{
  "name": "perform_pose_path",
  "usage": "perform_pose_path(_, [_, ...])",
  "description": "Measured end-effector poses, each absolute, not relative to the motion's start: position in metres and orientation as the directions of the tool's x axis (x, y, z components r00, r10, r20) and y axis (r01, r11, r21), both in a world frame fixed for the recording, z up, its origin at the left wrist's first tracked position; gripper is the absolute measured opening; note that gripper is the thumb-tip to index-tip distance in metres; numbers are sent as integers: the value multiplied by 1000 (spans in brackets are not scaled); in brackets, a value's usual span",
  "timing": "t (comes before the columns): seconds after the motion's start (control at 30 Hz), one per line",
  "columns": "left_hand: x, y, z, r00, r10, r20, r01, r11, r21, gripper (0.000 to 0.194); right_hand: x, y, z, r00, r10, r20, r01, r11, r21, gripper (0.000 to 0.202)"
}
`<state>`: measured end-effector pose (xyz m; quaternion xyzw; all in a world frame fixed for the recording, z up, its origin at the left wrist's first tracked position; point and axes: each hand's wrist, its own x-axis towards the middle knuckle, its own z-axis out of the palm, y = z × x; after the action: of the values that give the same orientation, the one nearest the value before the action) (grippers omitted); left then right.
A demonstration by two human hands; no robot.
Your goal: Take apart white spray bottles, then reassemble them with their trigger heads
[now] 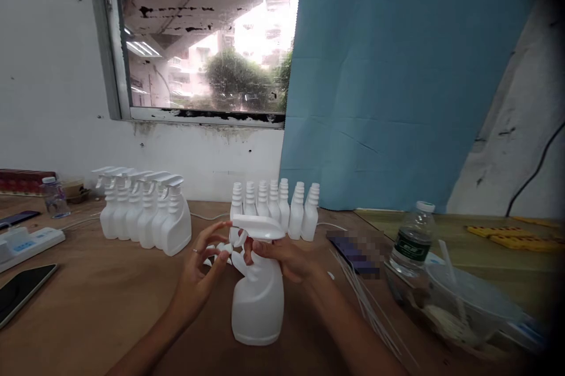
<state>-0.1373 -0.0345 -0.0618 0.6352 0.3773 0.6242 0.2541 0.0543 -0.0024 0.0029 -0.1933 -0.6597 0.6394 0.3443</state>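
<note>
A white spray bottle (258, 311) stands upright on the table before me, its trigger sprayer head (260, 226) on top and the nozzle to the left. My right hand (293, 258) is closed around the sprayer's neck from the right, thumb below the head. At the nozzle side is my left hand (198, 273), fingers apart and curved; its index fingertip is at the nozzle's end, and I cannot tell if it presses there. Small white sprayer parts (218, 255) lie behind the left fingers, partly hidden.
Several bottles with sprayers (148, 214) stand back left; several bottles without heads (273, 205) stand behind my hands. Thin white tubes (368, 302), a water bottle (412, 240) and a plastic bowl (474, 293) are at right. A phone (24, 290) and power strip (33, 246) lie left.
</note>
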Motion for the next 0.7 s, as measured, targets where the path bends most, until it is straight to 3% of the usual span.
perform_pose_path(0.1, [-145, -39, -90, 49, 831, 554, 210, -551, 808, 45, 52, -5, 4, -692, 676, 253, -176, 182, -967, 44])
perform_pose_path(0.23, [-143, -53, -99, 294, 884, 364, 358, -455, 815, 50, 47, -12, 3, -563, 786, 255, -80, 255, -964, 40])
perform_pose_path(0.4, [-144, -63, -89, 288, 899, 331, 430, -430, 794, 43, 56, -18, -6, -552, 772, 314, 25, 393, -919, 45])
perform_pose_path(0.53, [-174, -43, -83, 138, 865, 482, 535, -475, 699, 44, 80, -24, -29, -300, 841, 449, 180, 513, -840, 56])
perform_pose_path(0.7, [-222, 8, -73, -172, 757, 631, 721, -340, 604, 49, 110, -26, -64, -161, 885, 437, 161, 461, -873, 41])
